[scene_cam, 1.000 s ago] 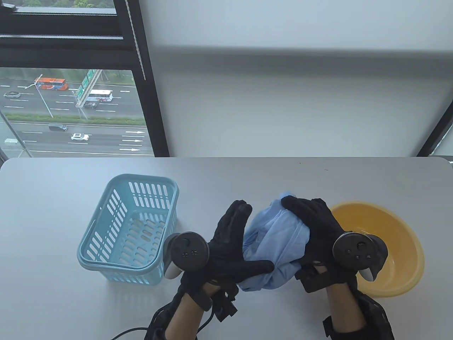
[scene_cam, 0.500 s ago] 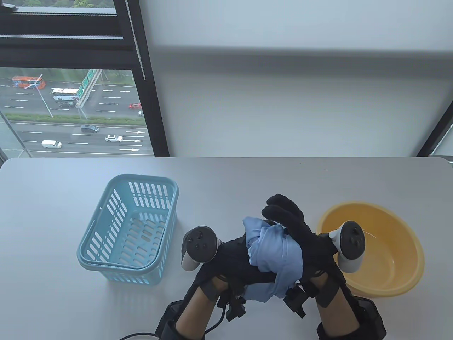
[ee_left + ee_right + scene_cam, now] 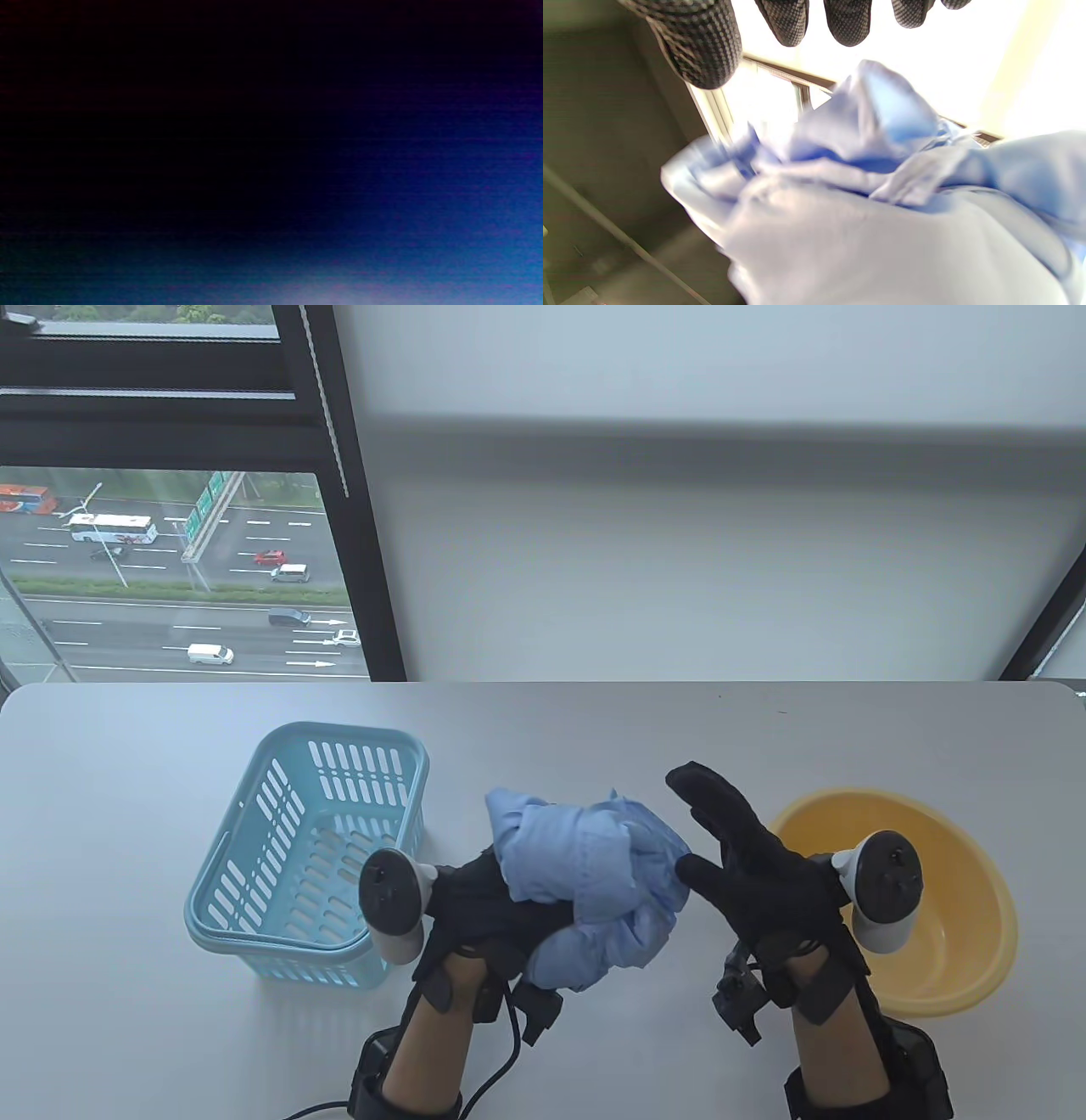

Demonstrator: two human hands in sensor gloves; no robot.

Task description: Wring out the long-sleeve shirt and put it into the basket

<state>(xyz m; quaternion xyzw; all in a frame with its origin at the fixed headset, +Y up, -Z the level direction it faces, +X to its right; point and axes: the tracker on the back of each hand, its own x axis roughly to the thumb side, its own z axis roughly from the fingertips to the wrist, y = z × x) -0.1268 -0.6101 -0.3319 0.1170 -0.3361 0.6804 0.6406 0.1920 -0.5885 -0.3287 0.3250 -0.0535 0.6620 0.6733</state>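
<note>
The light-blue long-sleeve shirt (image 3: 585, 878) is bunched into a ball and held above the table between the basket and the bowl. My left hand (image 3: 488, 903) grips it from below and the left, fingers mostly hidden under the cloth. My right hand (image 3: 730, 857) hovers just right of the shirt with straight, spread fingers and holds nothing; its thumb is close to the cloth's right edge. In the right wrist view the fingertips (image 3: 797, 23) hang free above the crumpled shirt (image 3: 882, 220). The left wrist view is dark blue, covered by cloth. The light-blue slotted basket (image 3: 339, 735) stands to the left, with nothing in it.
A yellow bowl (image 3: 1001, 891) sits at the right, partly behind my right wrist. A black cable (image 3: 509, 1052) trails from my left wrist toward the table's front edge. A window and a wall stand behind the table's far edge.
My right hand has let go of the shirt and opened, drawing slightly right. My left hand has carried the bunched shirt to the left, closer to the basket.
</note>
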